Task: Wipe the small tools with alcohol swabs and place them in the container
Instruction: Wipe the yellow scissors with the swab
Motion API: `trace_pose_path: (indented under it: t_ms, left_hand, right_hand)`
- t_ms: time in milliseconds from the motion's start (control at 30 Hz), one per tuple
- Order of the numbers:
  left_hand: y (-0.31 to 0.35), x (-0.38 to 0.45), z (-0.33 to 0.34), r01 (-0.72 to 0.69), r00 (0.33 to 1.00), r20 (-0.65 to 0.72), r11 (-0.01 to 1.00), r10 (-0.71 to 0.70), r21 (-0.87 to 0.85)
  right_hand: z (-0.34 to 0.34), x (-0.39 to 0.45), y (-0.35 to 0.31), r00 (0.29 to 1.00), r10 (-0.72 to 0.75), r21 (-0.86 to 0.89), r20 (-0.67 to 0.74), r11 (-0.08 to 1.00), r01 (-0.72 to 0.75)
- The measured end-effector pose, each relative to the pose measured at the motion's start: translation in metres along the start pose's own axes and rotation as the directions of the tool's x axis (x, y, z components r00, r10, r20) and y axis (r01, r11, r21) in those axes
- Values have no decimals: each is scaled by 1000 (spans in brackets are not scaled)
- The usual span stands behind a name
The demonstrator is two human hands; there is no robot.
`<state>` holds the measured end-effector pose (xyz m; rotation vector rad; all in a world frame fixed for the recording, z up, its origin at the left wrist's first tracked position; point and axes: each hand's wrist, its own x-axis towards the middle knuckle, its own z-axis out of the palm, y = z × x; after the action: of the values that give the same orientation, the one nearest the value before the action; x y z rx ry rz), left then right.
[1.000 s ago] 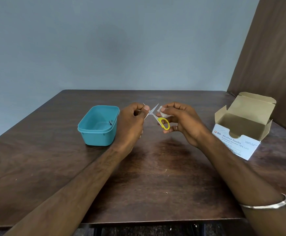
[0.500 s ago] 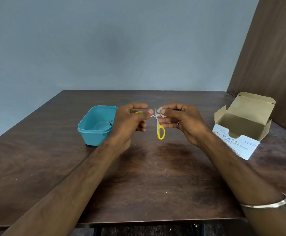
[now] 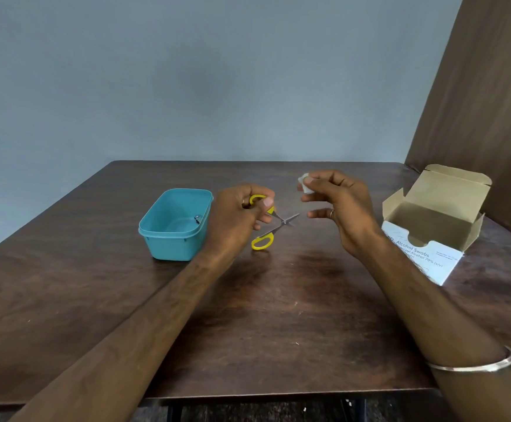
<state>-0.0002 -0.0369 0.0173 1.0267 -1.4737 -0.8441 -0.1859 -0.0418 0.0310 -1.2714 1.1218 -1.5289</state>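
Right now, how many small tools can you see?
2. The yellow-handled scissors are held open in the left hand; a small metal tool lies inside the teal container. Others may be hidden.

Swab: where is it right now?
Head view, right of centre: the swab is pinched in the right hand, above the table, apart from the scissors in the left hand.

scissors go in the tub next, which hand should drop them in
Left. The left hand already grips the scissors by a yellow handle, right beside the tub. The right hand pinches the swab, farther away.
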Motion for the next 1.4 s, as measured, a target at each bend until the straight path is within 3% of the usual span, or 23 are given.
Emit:
trace_pose_path:
  t_ms: [100,233,433,800,1000,1400]
  left_hand:
    - [-2,-3,2,-8,998,65,998,4,69]
    - [-4,-5,2,-13,999,35,997,11,79]
    - [-7,-4,0,8,1000,-29,996,-6,91]
    - [-8,-3,0,7,999,-37,995,-3,99]
    - [-8,-3,1,-2,1000,-27,993,5,120]
    - [-8,-4,2,14,998,-57,990,-6,140]
  right_hand:
    - [2,-3,0,994,-76,-135,83,987,87]
    - [6,-6,3,976,-103,-287,193,945,156]
    - [5,-4,8,965,-35,-407,259,902,142]
    - [3,-3,6,970,17,-366,244,928,76]
    - [7,-8,7,944,17,-407,330,905,126]
    - [8,-5,13,938,-2,-470,346,865,176]
